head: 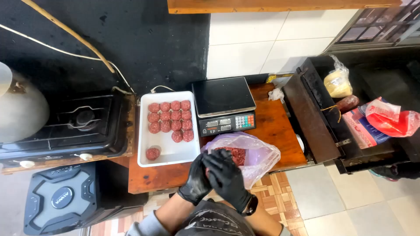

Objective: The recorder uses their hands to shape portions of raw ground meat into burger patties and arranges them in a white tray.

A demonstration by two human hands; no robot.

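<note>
Head view: both hands in black gloves, left hand (pixel 195 180) and right hand (pixel 226 177) cupped tight against each other, palms together at the table edge. Whatever sits between them is hidden; can't tell what they enclose. Just behind the hands, touching: clear plastic bag (pixel 251 155) w/ minced meat (pixel 234 154) inside. Left of it, white tray (pixel 175 150) w/ rows of meatballs (pixel 170 118) (one ball apart, near front corner). Digital scale (pixel 224 105) behind bag, on wooden table (pixel 275 126).
</note>
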